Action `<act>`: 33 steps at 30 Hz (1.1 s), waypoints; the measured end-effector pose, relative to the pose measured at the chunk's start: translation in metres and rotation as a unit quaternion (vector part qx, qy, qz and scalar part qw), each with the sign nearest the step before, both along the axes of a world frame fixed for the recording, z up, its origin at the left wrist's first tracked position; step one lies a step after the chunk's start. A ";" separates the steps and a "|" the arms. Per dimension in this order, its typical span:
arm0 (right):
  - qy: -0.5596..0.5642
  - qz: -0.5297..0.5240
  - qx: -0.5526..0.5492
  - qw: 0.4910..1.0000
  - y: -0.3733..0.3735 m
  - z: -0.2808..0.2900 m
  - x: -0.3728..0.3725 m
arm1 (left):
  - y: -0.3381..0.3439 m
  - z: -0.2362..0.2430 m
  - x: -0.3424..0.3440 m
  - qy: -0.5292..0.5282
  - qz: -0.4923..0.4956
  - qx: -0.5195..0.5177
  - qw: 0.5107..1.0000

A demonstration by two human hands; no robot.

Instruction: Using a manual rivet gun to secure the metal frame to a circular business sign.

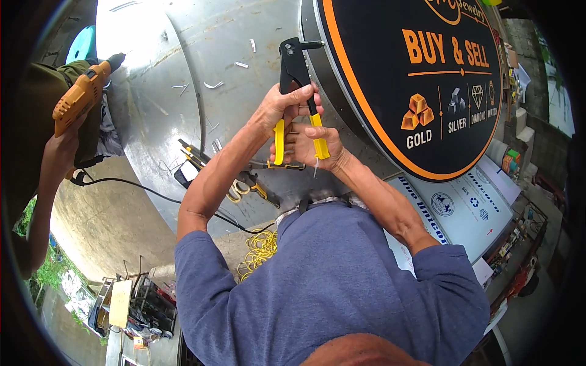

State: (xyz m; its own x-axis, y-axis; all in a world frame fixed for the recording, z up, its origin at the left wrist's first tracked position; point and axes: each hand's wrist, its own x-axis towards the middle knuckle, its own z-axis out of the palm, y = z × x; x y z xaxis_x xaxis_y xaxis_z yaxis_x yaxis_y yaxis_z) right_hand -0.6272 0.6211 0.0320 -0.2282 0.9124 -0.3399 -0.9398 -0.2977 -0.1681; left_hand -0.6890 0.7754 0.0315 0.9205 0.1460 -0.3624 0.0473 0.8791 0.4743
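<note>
A hand riveter (293,66) with a black body and yellow handles is held up in front of me. My left hand (282,108) is closed round its body just below the head, thumb across the front. Lower down, my right hand (326,141) has its thumb on the right-hand yellow handle, its fingers curled behind. The handles are spread apart. The riveter's nose points right, close to the metal side rim of a round black sign (390,91) with an orange border. A thin white strip hangs by the right handle's end.
A grey sheet-metal surface (229,73) carries scraps, scissors (238,192) and other hand tools. At left, another person holds an orange power drill (83,94). A black cable (143,190) crosses below, near yellow cord (259,250). Printed white board (458,204) lies under the sign.
</note>
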 end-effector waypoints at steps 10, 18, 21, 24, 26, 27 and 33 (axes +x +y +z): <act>-0.128 -0.058 -0.092 0.986 -0.008 -0.011 -0.001 | -0.020 -0.002 0.016 0.118 0.033 0.097 0.988; -0.278 -0.079 -0.135 0.948 -0.009 -0.007 0.002 | -0.031 -0.013 0.027 0.107 0.092 0.160 0.977; -0.289 -0.067 -0.126 0.947 -0.011 -0.009 0.007 | -0.033 -0.012 0.029 0.112 0.100 0.168 0.974; -0.306 -0.101 -0.169 0.932 -0.006 0.000 -0.001 | -0.029 -0.015 0.022 0.110 0.083 0.156 0.978; -0.337 -0.085 -0.156 0.925 -0.005 0.007 0.004 | -0.018 -0.010 0.009 0.102 0.064 0.137 0.983; -0.366 -0.069 -0.144 0.917 -0.008 0.009 0.009 | -0.009 0.001 -0.002 0.047 0.054 0.099 0.993; -0.409 -0.021 -0.103 0.906 -0.019 0.036 0.037 | 0.046 0.010 -0.030 -0.053 -0.083 0.077 0.992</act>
State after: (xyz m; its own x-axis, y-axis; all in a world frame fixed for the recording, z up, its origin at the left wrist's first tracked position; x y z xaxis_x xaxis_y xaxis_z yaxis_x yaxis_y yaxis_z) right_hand -0.5903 0.6019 0.0680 0.2100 0.8128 -0.5434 -0.5362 -0.3690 -0.7592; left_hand -0.7190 0.8218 0.0414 0.9682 0.0363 -0.2474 0.1273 0.7801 0.6126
